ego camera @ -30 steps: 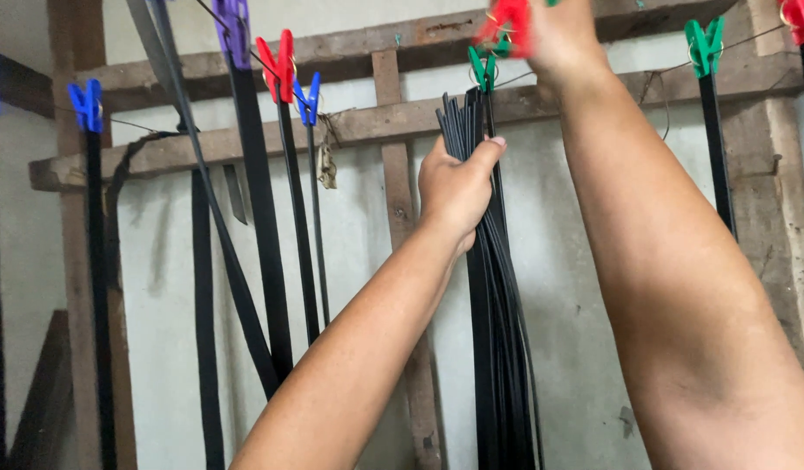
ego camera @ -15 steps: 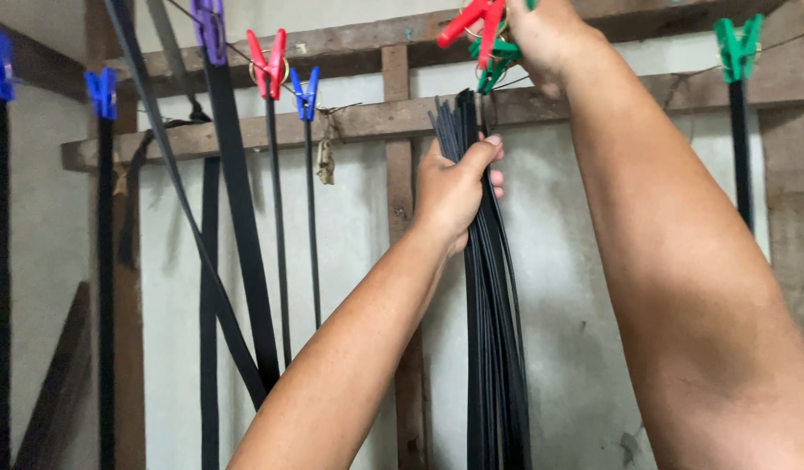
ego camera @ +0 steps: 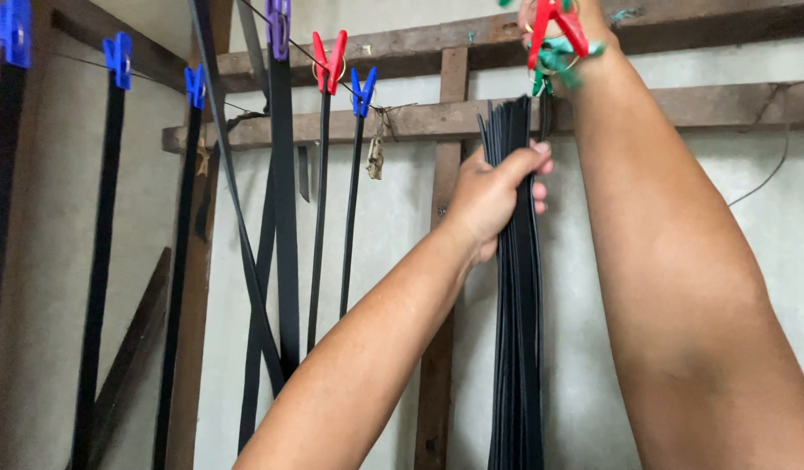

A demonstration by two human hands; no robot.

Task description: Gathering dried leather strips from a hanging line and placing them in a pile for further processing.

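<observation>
Timber rails (ego camera: 419, 117) cross pale wall (ego camera: 393, 252); black strips (ego camera: 517, 348) hang.

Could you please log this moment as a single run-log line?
left hand: grips bundle of thin black strips | right hand: raised at red plastic clothespin and green clothespin | wire line: black straps pegged

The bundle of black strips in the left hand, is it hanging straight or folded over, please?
Hanging straight: the bundle of black strips runs vertically from the left hand down out of view, with no fold visible.

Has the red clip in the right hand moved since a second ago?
Yes. The red clip has dropped from above the upper wooden beam toward the bundle of black strips, where the green clip hangs.
</observation>
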